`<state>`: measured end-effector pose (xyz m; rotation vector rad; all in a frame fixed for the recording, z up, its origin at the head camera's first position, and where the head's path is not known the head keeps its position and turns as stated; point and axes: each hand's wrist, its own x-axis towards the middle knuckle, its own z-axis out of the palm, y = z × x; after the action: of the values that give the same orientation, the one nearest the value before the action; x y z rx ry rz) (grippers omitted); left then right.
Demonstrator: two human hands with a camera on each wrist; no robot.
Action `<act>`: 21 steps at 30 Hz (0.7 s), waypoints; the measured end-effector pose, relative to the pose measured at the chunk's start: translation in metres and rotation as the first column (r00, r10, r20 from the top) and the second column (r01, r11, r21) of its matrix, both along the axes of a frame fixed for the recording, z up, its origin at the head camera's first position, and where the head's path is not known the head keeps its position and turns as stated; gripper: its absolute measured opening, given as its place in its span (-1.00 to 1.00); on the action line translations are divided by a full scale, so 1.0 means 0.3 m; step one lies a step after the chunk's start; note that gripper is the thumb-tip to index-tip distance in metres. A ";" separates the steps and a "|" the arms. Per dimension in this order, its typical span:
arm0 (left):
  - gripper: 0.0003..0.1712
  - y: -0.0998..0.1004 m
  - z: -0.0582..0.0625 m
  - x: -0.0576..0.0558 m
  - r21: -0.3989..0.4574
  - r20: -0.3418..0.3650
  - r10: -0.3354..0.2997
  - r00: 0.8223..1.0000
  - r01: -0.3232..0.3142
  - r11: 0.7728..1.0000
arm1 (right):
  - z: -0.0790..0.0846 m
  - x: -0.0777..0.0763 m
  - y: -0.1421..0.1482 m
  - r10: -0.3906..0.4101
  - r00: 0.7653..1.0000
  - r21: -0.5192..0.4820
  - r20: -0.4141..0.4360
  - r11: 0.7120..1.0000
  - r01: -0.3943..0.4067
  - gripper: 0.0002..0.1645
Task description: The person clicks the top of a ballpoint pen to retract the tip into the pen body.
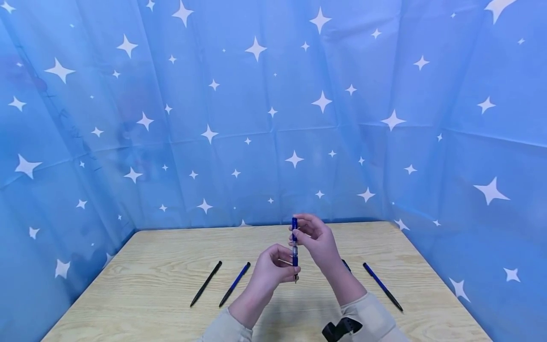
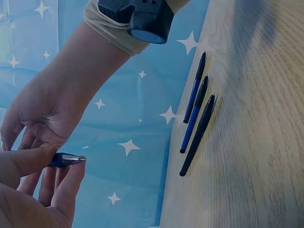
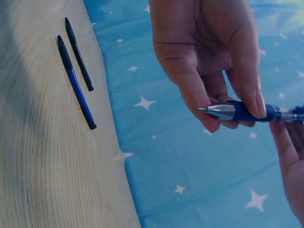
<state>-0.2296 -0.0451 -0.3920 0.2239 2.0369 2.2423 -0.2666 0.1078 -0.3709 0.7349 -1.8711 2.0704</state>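
Observation:
Both hands hold one blue pen upright above the table, its metal point downward. Near that point, the left hand pinches the pen's lower barrel between thumb and fingers. Higher up, the right hand grips the upper part with thumb and fingertips. In the right wrist view the pen's silver cone and blue grip show between the left hand's thumb and fingers. The right hand is only partly in that view. Much of the barrel is hidden by fingers in the left wrist view.
A black pen and a blue-and-black pen lie on the wooden table at left. At right lies another blue-and-black pen; a dark pen is partly behind the right forearm. A starry blue curtain surrounds the table.

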 end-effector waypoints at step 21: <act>-0.24 -0.046 -0.026 -0.015 -0.114 -0.106 -0.016 0.994 0.004 0.993 | -0.026 -0.034 0.125 -0.114 0.987 0.243 0.115 0.967 0.084 -0.41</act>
<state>-0.2342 -0.0588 -0.3999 0.3507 2.2035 2.1435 -0.2767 0.1454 -0.3786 0.5572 -2.2059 1.8941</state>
